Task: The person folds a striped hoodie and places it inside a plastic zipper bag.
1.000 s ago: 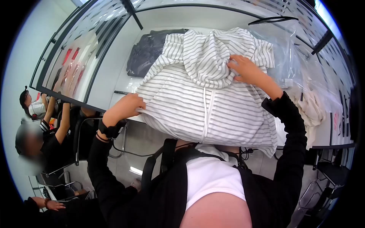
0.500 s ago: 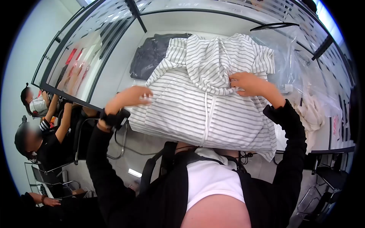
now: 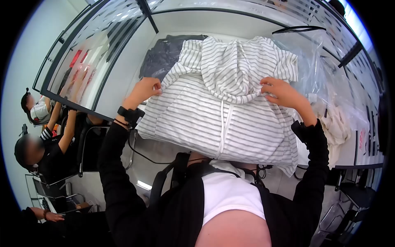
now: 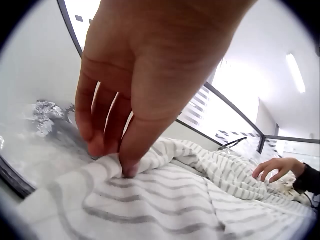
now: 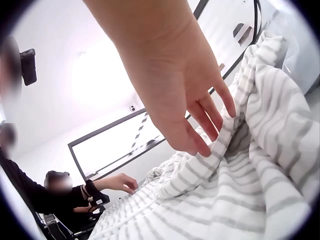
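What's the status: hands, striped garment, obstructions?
Left hand pinching striped garment near its left side. Right hand relaxed, fingertips at the hood. Garment spread out, hood rumpled. Dark bundle beside left sleeve, clear plastic beyond right; neither blocks the hands.

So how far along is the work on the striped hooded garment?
The striped garment lies spread out, hood and drawstrings uppermost. The left hand pinches its side edge; the right hand touches the hood. Folding seems left: the body lies wide, not tucked in.
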### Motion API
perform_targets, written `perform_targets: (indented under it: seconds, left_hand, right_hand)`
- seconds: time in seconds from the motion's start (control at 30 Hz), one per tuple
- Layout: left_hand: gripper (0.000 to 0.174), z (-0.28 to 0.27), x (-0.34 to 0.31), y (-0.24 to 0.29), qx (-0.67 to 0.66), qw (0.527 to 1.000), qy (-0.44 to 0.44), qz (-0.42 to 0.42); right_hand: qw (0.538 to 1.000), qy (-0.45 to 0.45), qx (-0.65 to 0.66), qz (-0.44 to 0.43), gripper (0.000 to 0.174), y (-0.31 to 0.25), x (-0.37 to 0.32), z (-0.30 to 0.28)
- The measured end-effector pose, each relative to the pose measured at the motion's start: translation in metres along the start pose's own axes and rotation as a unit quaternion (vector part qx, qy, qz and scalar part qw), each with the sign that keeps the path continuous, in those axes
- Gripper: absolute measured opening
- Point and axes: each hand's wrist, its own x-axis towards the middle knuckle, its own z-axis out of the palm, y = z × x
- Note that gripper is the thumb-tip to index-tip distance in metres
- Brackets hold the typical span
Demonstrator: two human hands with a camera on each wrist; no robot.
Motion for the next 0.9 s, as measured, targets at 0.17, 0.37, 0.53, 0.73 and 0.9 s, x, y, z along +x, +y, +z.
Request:
perform_targets:
  seconds: [0.17, 0.37, 0.53, 0.73, 0.9]
  left_hand:
    - [0.008, -0.014, -0.005, -0.002, -0.121, 0.991, 0.043, -0.049]
    - [0.010, -0.052, -0.058, -0.010, -0.105, 0.985, 0.075, -0.118]
    - [0.010, -0.064, -0.135, -0.017, -0.051, 0.980, 0.042, -0.185]
    - [0.010, -0.066, -0.246, -0.029, -0.058, 0.925, 0.029, -0.375]
    - [0.034, -0.062, -0.320, -0.034, 0.145, 0.909, -0.030, -0.390]
  right_hand:
    - [1.000, 0.000, 0.007, -0.003, 0.014, -0.002, -0.006, 0.003]
    - [0.998, -0.022, 0.047, 0.026, 0.016, 0.002, -0.007, 0.005]
    - [0.998, -0.033, 0.047, 0.016, 0.017, 0.002, -0.006, 0.004]
    - [0.997, -0.046, 0.065, 0.010, 0.019, 0.008, -0.008, 0.002]
    - [0.997, -0.038, 0.064, -0.004, 0.018, 0.011, -0.007, 0.005]
